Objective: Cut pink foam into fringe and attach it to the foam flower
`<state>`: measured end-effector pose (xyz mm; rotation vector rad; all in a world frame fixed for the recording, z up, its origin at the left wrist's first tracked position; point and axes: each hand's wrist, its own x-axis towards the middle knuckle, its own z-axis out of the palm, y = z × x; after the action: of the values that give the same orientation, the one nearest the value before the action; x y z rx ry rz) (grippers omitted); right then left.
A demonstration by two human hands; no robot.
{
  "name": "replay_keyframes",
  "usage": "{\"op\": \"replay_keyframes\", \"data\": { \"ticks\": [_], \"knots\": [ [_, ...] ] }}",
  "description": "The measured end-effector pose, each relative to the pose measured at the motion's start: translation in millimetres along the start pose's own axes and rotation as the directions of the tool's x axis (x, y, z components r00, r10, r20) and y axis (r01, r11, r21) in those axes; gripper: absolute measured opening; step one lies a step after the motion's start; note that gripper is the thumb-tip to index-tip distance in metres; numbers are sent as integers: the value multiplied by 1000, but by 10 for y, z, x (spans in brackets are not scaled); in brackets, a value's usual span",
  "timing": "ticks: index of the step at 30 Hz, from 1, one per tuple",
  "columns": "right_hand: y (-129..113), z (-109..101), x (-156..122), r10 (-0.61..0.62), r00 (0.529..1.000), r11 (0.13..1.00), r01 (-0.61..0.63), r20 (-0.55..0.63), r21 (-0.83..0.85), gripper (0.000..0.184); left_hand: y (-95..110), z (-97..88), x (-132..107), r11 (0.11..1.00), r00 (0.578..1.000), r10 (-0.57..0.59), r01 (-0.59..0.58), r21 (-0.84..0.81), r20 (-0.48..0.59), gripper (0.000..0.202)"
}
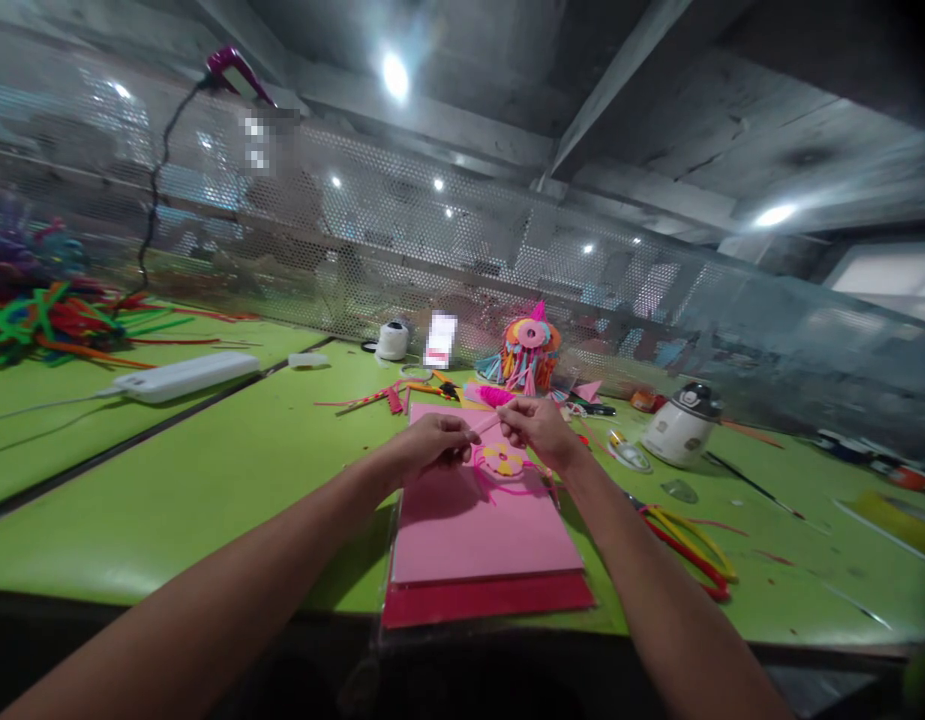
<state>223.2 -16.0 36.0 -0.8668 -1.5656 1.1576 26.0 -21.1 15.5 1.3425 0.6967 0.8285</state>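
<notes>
Above a stack of pink sheets (477, 540), my left hand (438, 442) and my right hand (535, 425) are close together, fingers pinched. A thin pale pink strip (487, 429) stretches between their fingertips; I cannot make out whether it is paper or cord. Just below it, on the sheets, lies a round pink and yellow flower-shaped piece (501, 460), with bright pink cord (499, 490) around it. Beyond my right fingers is a bundle of bright pink thread (496, 396). A red sheet (488, 600) shows under the pink ones.
Red and yellow-handled scissors (694, 550) lie beside my right forearm. Behind them stands a white and black pot-like container (683, 425). A tasselled colourful ornament (532, 345) is at the back. Leftward are a white power strip (188, 377) and colourful pipe cleaners (53, 325).
</notes>
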Motion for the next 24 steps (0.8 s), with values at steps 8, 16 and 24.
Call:
{"op": "replay_keyframes", "data": {
  "ticks": [8,16,24],
  "knots": [
    [-9,-20,16,-6,999,1000,8,-52,26,26,68,13,-50,964,987,32,11,-266,160,33],
    [-1,21,10,-21,997,1000,22,-67,7,25,12,64,9,986,995,103,-102,-130,-4,19],
    [19,36,6,23,1000,998,-24,13,53,23,-35,17,46,981,983,185,-186,-47,-16,26]
  ]
}}
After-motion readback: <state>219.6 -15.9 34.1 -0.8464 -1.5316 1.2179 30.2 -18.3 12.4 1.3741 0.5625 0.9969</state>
